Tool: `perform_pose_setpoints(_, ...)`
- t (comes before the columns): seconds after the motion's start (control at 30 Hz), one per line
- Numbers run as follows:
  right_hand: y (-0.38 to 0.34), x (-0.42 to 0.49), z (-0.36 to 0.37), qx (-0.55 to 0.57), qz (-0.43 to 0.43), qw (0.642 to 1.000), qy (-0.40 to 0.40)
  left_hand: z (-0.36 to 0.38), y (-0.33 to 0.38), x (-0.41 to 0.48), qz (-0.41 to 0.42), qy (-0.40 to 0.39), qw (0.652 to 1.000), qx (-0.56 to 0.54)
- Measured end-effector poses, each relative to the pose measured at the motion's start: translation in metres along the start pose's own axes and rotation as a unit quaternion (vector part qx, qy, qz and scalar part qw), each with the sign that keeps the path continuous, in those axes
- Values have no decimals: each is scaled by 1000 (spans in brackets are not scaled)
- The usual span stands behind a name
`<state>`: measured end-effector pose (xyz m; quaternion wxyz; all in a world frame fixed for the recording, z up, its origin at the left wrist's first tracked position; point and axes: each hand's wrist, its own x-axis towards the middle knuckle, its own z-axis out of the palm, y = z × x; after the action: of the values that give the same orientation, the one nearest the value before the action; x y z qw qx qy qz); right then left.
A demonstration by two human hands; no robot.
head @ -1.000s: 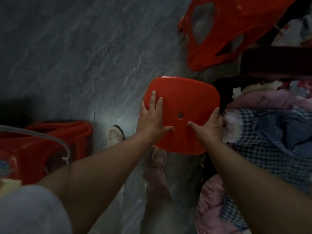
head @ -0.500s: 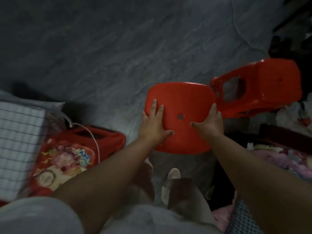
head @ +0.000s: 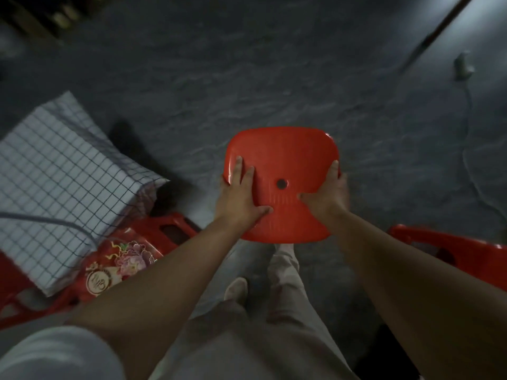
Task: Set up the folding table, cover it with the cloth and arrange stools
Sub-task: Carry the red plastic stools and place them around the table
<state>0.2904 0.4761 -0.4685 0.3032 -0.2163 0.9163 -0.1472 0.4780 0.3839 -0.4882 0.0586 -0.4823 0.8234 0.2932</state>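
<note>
Red stool [head: 282, 171] is dead centre, seat up, only the seat top with its centre hole visible; legs are hidden under it, so can't tell if it's on the floor [head: 274, 78] or lifted. The left grip [head: 238, 200] lies flat on the seat's 9 o'clock side, fingers straight and pointing to 12, thumb spread toward the hole. Its outer fingers sit at the rim, and it's unclear whether they hook under. The right grip [head: 326, 196] is at the seat's 3 o'clock edge, thumb on top, fingers curled over the rim and clamping it. Around it: folded checked cloth [head: 55, 171] at 9 o'clock, resting partly on a second red stool [head: 175, 229] at 8 o'clock that sits near the held one. A red flowered pack [head: 120, 264] lies on that second stool, just beside the cloth. A third red stool [head: 452, 253] is at 4 o'clock, partly cut off by the frame edge and behind the right forearm. A thin cable [head: 466, 149] runs across the floor at 2–3 o'clock up to a small pale plug [head: 463, 67], with a dark pole [head: 439, 28] slanting at 1 o'clock. The person's legs and a shoe [head: 236, 289] are at 6 o'clock, directly below the seat. The floor from 10 to 1 o'clock is bare dark stone.
</note>
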Motion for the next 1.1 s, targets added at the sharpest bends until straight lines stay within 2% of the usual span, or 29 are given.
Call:
perform_pose_setpoints(0.2, -62, 74, -7, -45, -77, 995, -44, -30, 0, 58, -87, 29, 995, -29)
perform_pose_setpoints(0.4, -135, 120, 3, -95, -137, 982, -88, -60, -23, 101, -138, 69, 986, -64)
perform_pose_setpoints(0.73, -287, 170, 67, -159, -224, 953, -129, -108, -124, 176, -219, 93, 962, -132)
perform_pose_setpoints(1.1, -422, 209, 157, -206, -262, 928, -168, -153, -236, 238, -280, 112, 940, -158)
